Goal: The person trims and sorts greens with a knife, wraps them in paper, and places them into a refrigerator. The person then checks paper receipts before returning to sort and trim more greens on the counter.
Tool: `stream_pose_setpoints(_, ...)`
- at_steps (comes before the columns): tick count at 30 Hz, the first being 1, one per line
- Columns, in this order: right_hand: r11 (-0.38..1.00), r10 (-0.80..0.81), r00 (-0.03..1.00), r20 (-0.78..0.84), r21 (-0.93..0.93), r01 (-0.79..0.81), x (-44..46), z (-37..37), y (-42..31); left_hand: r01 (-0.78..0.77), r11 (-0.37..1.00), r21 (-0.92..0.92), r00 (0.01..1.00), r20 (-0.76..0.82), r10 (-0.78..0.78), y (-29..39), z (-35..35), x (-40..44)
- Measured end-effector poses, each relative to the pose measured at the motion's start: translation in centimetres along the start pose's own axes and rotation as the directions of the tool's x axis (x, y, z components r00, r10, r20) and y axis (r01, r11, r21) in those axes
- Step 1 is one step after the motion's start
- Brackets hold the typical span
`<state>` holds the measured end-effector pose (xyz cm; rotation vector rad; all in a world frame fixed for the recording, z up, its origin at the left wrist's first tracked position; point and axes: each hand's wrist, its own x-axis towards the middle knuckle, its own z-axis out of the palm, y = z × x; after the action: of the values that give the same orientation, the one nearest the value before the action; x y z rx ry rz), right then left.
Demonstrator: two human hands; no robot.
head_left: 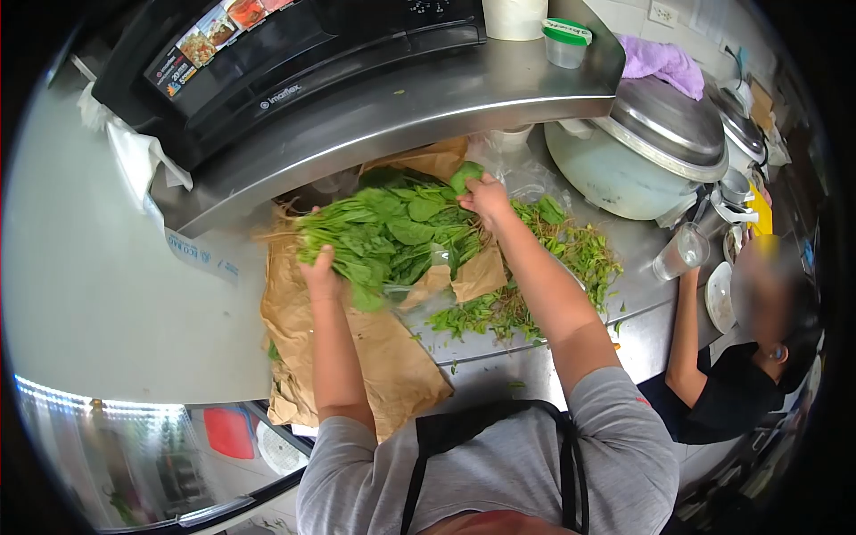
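Note:
A bunch of leafy greens, spinach-like with pale stems at the left, is in my left hand, whose fingers are closed around it. My right hand pinches a broad green leaf at the bunch's upper right. Beneath the greens, clear plastic and torn brown paper partly show. Brown paper lies spread under and below my left hand. By my right forearm is a loose heap of small leaves and reddish stems, partly hidden by the arm.
A steel shelf carrying a black oven overhangs the counter's back. A large lidded pot stands at the back right. At right, another person in a black shirt has a hand by a clear glass.

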<state>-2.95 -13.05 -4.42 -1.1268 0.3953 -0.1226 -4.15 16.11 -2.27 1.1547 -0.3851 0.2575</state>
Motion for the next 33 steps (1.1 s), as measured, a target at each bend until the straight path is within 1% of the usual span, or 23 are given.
stream_pose_setpoints(2, 1.0, -0.011, 0.999, -0.036, -0.025, 0.01, 0.5, -1.2, 0.6, -0.015, 0.987, -0.159, 0.996, -0.089, 0.001, 1.1, -0.2, -0.4)
stream_pose_setpoints(3, 1.0, -0.004, 0.999, -0.036, -0.007, 0.003, 0.5, -1.4, 0.4, -0.079, 0.991, -0.106, 0.988, -0.142, 0.063, 1.3, -0.1, -0.6)
stream_pose_setpoints(6, 0.973, -0.064, 0.998, -0.023, -0.226, 0.057, 0.1, -2.0, -0.1, -0.087, 0.987, -0.133, 0.97, -0.235, 0.054, 3.4, -0.5, -0.8)
stream_pose_setpoints(7, 0.963, -0.078, 0.997, -0.008, -0.26, 0.073, 0.4, -2.5, 0.3, -0.113, 0.991, -0.068, 0.965, -0.244, 0.094, 4.7, -0.6, -0.7)
stream_pose_setpoints(10, 0.923, -0.133, 0.989, 0.059, -0.356, 0.145, 2.3, -3.5, 1.7, -0.167, 0.986, -0.027, 0.888, -0.439, 0.139, 9.2, 0.5, -0.4)
stream_pose_setpoints(12, 0.886, -0.185, 0.976, 0.111, -0.411, 0.214, 2.9, -4.9, 2.5, -0.17, 0.977, -0.126, 0.95, -0.285, 0.128, 11.3, 0.0, -0.8)
stream_pose_setpoints(13, 0.767, -0.27, 0.956, 0.113, -0.575, 0.284, 0.7, -5.3, 1.2, -0.155, 0.971, -0.18, 0.973, -0.2, 0.118, 12.2, 0.5, -1.3)
stream_pose_setpoints(14, 0.614, -0.344, 0.93, 0.131, -0.718, 0.329, -1.6, -6.0, -0.3, -0.115, 0.987, -0.11, 0.978, -0.189, 0.092, 12.8, 1.3, -2.1)
stream_pose_setpoints(15, 0.431, -0.407, 0.898, 0.169, -0.831, 0.351, -4.5, -6.4, -2.5, -0.077, 0.996, -0.04, 0.981, -0.18, 0.069, 13.5, 2.8, -3.0)
stream_pose_setpoints(17, 0.226, -0.309, 0.926, 0.218, -0.929, 0.294, -9.9, -9.2, -5.4, 0.014, 0.997, 0.08, 0.987, -0.163, -0.001, 14.8, 6.4, -5.2)
stream_pose_setpoints(19, 0.054, -0.179, 0.981, 0.08, -0.994, 0.091, -13.5, -13.1, -4.5, 0.154, 0.959, 0.238, 0.987, -0.087, -0.137, 13.9, 8.6, -6.6)
stream_pose_setpoints(20, -0.044, -0.102, 0.994, -0.029, -0.998, -0.034, -15.3, -14.4, -3.7, 0.216, 0.923, 0.318, 0.976, -0.059, -0.208, 13.5, 9.7, -7.3)
stream_pose_setpoints(21, -0.15, -0.037, 0.989, -0.146, -0.977, -0.15, -16.9, -15.4, -2.8, 0.196, 0.874, 0.445, 0.961, 0.09, -0.262, 12.7, 11.1, -7.5)
stream_pose_setpoints(22, -0.145, -0.002, 0.984, -0.177, -0.974, -0.176, -18.3, -16.1, -2.0, 0.149, 0.816, 0.559, 0.917, 0.231, -0.326, 11.5, 12.7, -7.3)
stream_pose_setpoints(24, -0.137, 0.07, 0.968, -0.24, -0.964, -0.23, -20.4, -17.7, -0.5, -0.118, 0.707, 0.697, 0.825, 0.465, -0.321, 8.1, 16.0, -8.0)
stream_pose_setpoints(25, -0.098, 0.045, 0.974, -0.223, -0.971, -0.218, -20.5, -18.4, 0.4, -0.104, 0.58, 0.808, 0.757, 0.443, -0.481, 6.8, 18.0, -8.5)
stream_pose_setpoints(26, -0.059, 0.02, 0.978, -0.206, -0.977, -0.204, -20.5, -19.1, 1.5, -0.11, 0.434, 0.894, 0.676, 0.387, -0.627, 5.6, 19.9, -9.1)
stream_pose_setpoints(28, 0.026, -0.05, 0.986, -0.162, -0.987, -0.161, -21.3, -19.7, 2.0, -0.334, 0.265, 0.905, 0.614, 0.422, -0.667, 1.0, 21.8, -10.4)
stream_pose_setpoints(30, 0.115, -0.153, 0.98, -0.125, -0.988, -0.108, -22.2, -19.4, 1.4, -0.382, 0.158, 0.911, 0.589, 0.371, -0.718, -2.4, 23.4, -11.4)
stream_pose_setpoints(31, 0.11, -0.153, 0.981, -0.122, -0.988, -0.105, -23.0, -19.1, 0.4, -0.408, 0.107, 0.906, 0.572, 0.346, -0.744, -3.8, 23.9, -11.8)
stream_pose_setpoints(33, 0.2, -0.131, 0.982, -0.137, -0.974, -0.11, -24.9, -18.8, -1.3, -0.44, 0.039, 0.897, 0.584, 0.319, -0.747, -6.2, 24.5, -12.3)
